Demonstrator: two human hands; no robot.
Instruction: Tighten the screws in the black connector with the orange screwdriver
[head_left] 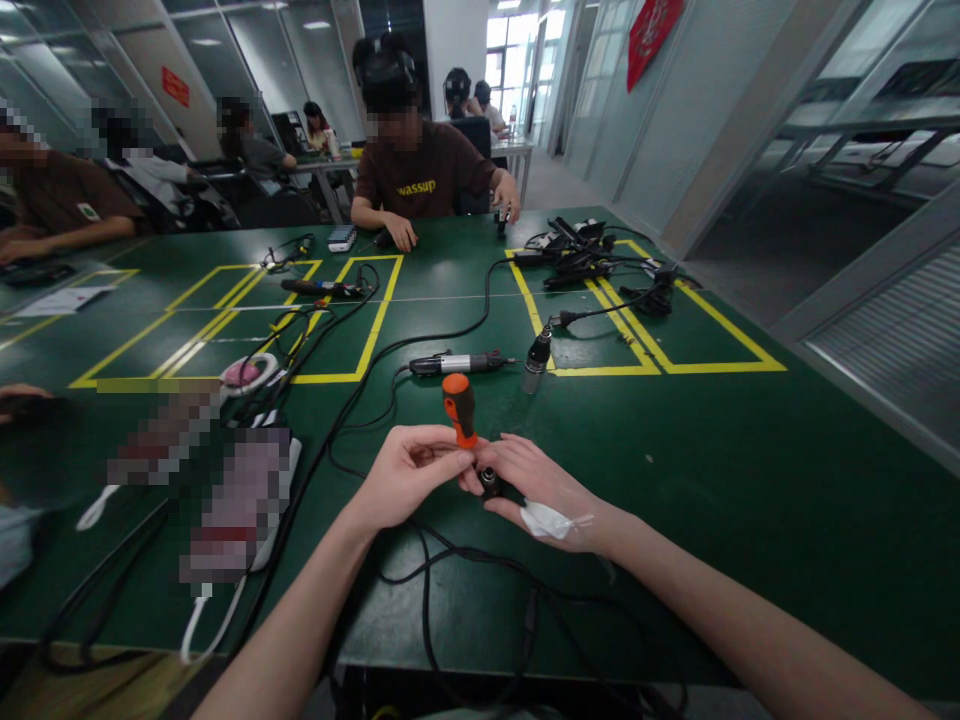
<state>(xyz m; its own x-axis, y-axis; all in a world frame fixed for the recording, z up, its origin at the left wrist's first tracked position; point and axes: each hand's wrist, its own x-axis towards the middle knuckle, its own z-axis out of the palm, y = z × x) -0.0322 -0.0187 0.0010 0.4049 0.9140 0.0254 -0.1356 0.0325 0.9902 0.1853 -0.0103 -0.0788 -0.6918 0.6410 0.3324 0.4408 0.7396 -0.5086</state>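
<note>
An orange-and-black screwdriver (460, 405) stands handle-up between my hands, its shaft hidden by fingers. My left hand (409, 478) is closed, thumb and fingers pinching around the screwdriver's lower end. My right hand (544, 485) is closed around a small dark cylindrical part (489, 482) with a shiny metal ring at its end; its fingertips meet my left hand's just below the screwdriver handle. White tape (547, 520) sticks to the right hand near the wrist. Just beyond lie a silver-and-black electric screwdriver (459, 364) and an upright black tool piece with a clear grey end (535, 362).
Black cables (480, 555) run under my forearms across the green table (712, 450). Two phones (240, 500) with white cables lie at left. Yellow tape outlines (360, 350) mark the tabletop. A dark tool pile (574, 250) sits at far right; a person (427, 170) sits opposite.
</note>
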